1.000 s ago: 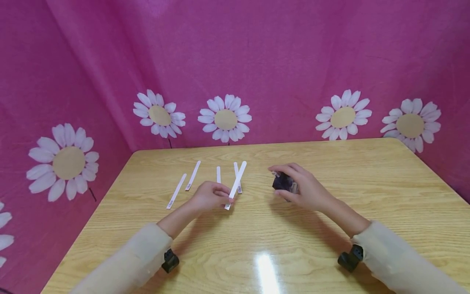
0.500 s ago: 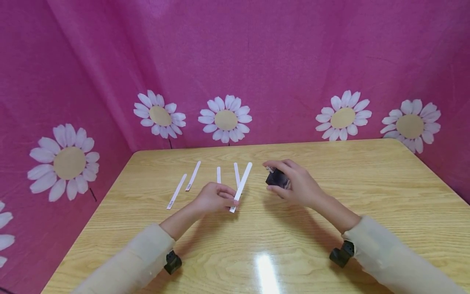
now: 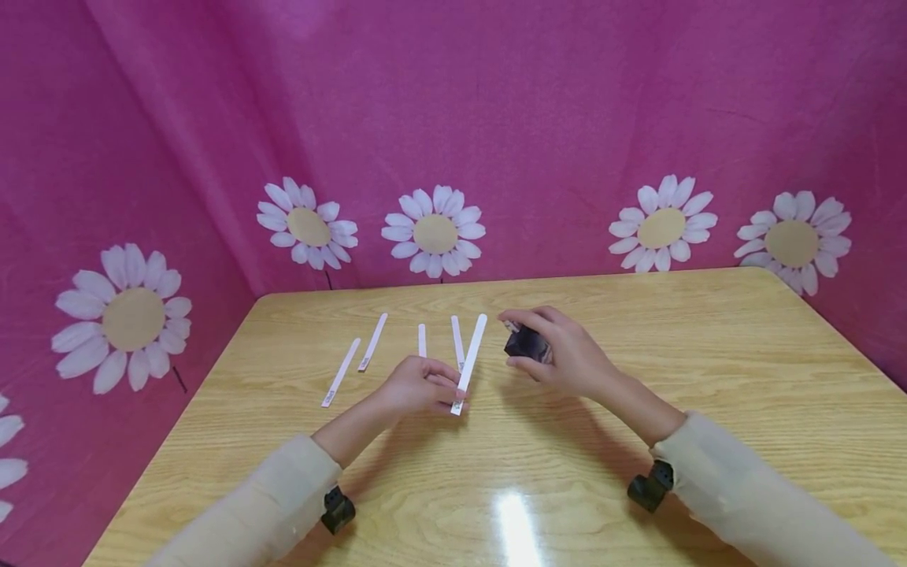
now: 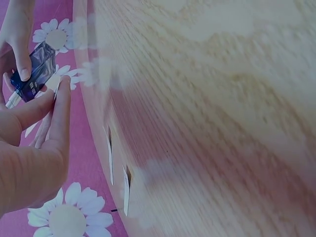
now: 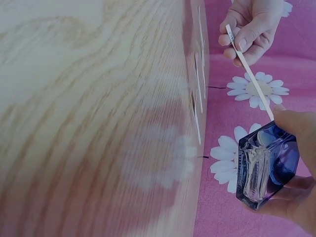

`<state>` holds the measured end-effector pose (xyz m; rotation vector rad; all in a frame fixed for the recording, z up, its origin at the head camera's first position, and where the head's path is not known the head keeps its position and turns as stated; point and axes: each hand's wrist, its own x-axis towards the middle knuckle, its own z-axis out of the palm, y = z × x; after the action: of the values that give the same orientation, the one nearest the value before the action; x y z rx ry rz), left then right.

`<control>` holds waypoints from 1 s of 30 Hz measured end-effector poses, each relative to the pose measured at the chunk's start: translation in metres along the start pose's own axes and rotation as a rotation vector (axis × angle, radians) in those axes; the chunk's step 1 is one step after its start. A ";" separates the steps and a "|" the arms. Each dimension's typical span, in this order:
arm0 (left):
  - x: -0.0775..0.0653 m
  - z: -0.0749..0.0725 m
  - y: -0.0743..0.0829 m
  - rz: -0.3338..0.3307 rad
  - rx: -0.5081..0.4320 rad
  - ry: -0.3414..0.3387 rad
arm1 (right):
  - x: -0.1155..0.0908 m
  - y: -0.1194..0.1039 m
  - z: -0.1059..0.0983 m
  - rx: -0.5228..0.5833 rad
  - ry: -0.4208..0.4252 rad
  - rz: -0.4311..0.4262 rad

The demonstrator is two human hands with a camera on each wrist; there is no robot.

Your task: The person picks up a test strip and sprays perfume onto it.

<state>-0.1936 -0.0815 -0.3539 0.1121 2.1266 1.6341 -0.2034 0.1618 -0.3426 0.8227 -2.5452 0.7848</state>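
Note:
My left hand [image 3: 421, 386] pinches a white paper test strip [image 3: 473, 346] near its printed lower end; the strip's rounded end points up and away. In the right wrist view this strip [image 5: 254, 84] partly passes behind the bottle. My right hand [image 3: 574, 350] grips a dark blue glass perfume bottle [image 3: 526, 344], raised over the table and tilted, with its sprayer toward the strip. A forefinger reaches over the bottle to the sprayer. The clear thick base of the perfume bottle [image 5: 266, 168] faces the right wrist camera. Bottle and strip stand a short gap apart in the head view.
Several more paper strips lie on the wooden table: two at the left, one strip [image 3: 340, 374] nearer me and another strip [image 3: 372, 342] behind it, plus a strip [image 3: 422, 339] and a strip [image 3: 457, 335] behind my left hand. A pink flowered curtain [image 3: 546, 142] borders the table [image 3: 602, 488].
My right hand has carried the perfume bottle left, toward the strip. The left hand has shifted slightly right and nearer me with its strip. The strips on the table lie as before.

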 end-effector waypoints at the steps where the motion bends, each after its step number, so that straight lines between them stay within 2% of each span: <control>1: 0.000 0.000 0.000 -0.002 0.001 -0.002 | 0.001 0.000 0.001 0.001 0.001 0.001; 11: 0.000 0.003 -0.001 0.020 -0.004 -0.040 | 0.006 -0.004 0.005 -0.034 0.048 -0.006; 18: -0.001 0.002 -0.001 0.003 -0.014 -0.039 | 0.004 -0.007 0.006 -0.032 0.062 -0.027; 22: -0.002 0.001 -0.002 -0.002 -0.011 -0.038 | 0.003 -0.012 0.004 -0.030 0.059 -0.008; 30: -0.003 0.001 -0.001 -0.010 -0.028 -0.042 | 0.004 -0.019 0.003 -0.092 0.024 0.028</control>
<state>-0.1900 -0.0817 -0.3541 0.1253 2.0690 1.6411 -0.1954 0.1453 -0.3359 0.7453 -2.5562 0.6760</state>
